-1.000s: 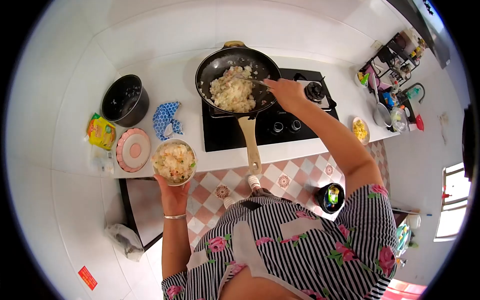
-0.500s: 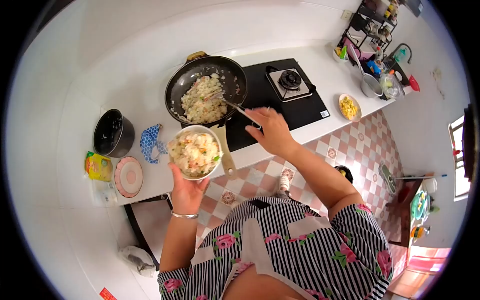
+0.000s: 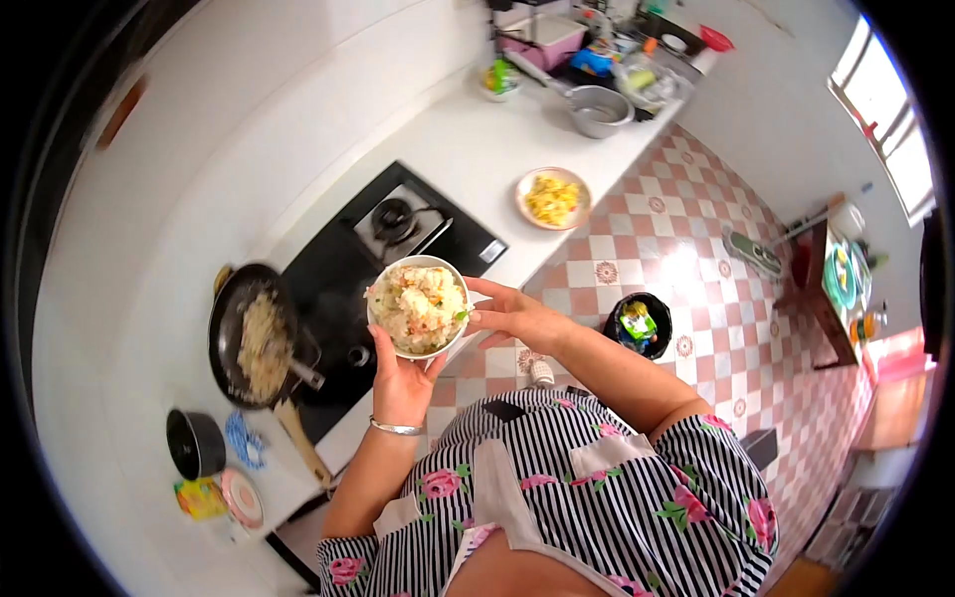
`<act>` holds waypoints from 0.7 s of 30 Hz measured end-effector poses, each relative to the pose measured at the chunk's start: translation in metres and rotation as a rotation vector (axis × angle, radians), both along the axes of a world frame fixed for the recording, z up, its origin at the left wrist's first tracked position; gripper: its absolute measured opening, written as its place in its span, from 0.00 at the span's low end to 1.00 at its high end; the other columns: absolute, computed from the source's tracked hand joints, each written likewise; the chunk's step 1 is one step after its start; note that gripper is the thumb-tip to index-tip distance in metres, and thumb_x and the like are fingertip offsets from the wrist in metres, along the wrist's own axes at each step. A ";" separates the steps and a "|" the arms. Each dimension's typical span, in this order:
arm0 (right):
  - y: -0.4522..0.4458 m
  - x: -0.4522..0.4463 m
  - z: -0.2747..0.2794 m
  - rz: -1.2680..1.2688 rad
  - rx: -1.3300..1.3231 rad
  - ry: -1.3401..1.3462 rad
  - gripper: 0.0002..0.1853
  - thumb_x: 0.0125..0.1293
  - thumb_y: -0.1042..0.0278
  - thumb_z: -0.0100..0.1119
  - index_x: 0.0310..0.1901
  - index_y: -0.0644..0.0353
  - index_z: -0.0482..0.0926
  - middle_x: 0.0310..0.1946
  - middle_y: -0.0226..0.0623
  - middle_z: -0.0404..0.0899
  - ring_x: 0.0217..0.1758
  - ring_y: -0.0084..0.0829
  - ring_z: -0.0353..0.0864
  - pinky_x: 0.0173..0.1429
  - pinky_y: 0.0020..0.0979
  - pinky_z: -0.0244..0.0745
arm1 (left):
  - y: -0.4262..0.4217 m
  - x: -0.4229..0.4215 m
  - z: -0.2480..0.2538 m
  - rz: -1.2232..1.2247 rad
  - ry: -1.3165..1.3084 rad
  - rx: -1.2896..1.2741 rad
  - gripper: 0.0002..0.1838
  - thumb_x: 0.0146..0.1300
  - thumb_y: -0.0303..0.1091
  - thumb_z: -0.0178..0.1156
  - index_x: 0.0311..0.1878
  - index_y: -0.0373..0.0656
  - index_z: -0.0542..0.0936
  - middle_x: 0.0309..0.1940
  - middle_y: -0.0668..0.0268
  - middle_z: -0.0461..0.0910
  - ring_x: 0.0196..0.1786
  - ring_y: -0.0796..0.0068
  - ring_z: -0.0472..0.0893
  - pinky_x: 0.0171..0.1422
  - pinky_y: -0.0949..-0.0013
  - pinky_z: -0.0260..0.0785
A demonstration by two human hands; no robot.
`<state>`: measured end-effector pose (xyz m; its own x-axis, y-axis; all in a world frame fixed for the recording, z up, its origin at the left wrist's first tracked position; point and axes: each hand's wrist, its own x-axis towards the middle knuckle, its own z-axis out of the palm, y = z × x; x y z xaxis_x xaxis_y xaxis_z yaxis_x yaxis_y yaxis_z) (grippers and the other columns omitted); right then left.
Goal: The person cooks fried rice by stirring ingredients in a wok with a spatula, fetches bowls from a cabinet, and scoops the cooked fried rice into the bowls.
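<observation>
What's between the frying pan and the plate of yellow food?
In the head view: the black hob with its uncovered burner, then a strip of bare white counter. The rice bowl in the left hand hides part of the hob.

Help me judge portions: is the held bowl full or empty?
Full: rice reaches nearly to the rim of the bowl, looks heaped, and hides its bottom.

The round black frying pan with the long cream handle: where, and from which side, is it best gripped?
Probably by the cream handle, coming from the front edge of the white countertop: it juts from the black pan toward that edge and looks slim enough to wrap a hand around. Avoid the silvery metal utensil crossing the rim.
</observation>
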<state>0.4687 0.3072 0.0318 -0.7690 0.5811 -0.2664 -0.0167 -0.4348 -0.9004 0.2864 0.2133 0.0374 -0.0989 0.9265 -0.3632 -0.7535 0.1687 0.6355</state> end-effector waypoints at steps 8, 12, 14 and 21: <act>0.110 0.130 -0.029 -0.471 -0.230 0.054 0.31 0.63 0.46 0.54 0.63 0.49 0.61 0.52 0.32 0.70 0.52 0.28 0.72 0.49 0.35 0.73 | 0.161 0.119 -0.031 -0.311 0.082 -0.096 0.38 0.60 0.67 0.43 0.66 0.52 0.58 0.63 0.68 0.63 0.62 0.70 0.67 0.62 0.63 0.66; 0.172 0.172 -0.045 -0.604 -0.254 0.001 0.29 0.67 0.44 0.46 0.65 0.46 0.61 0.54 0.30 0.71 0.57 0.28 0.70 0.54 0.36 0.69 | 0.253 0.153 -0.041 -0.389 0.032 -0.129 0.37 0.60 0.65 0.46 0.65 0.50 0.59 0.61 0.65 0.64 0.61 0.68 0.68 0.61 0.61 0.67; 0.194 0.191 -0.052 -0.699 -0.163 0.035 0.28 0.67 0.44 0.45 0.63 0.49 0.64 0.55 0.32 0.71 0.57 0.28 0.69 0.56 0.36 0.66 | 0.300 0.160 -0.056 -0.433 0.005 -0.111 0.37 0.60 0.65 0.47 0.65 0.49 0.60 0.60 0.63 0.65 0.61 0.66 0.68 0.60 0.61 0.69; 0.210 0.220 -0.125 -0.825 -0.091 -0.339 0.25 0.64 0.52 0.53 0.57 0.59 0.69 0.48 0.37 0.77 0.49 0.28 0.75 0.47 0.30 0.70 | 0.424 0.145 -0.120 -0.392 0.081 -0.137 0.37 0.60 0.65 0.47 0.64 0.50 0.61 0.60 0.62 0.65 0.60 0.63 0.69 0.60 0.60 0.69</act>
<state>0.6888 0.5167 -0.0935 0.0119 0.8797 -0.4754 -0.0953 -0.4723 -0.8763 0.4319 0.6369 -0.0823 0.2179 0.8432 -0.4915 -0.5641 0.5198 0.6416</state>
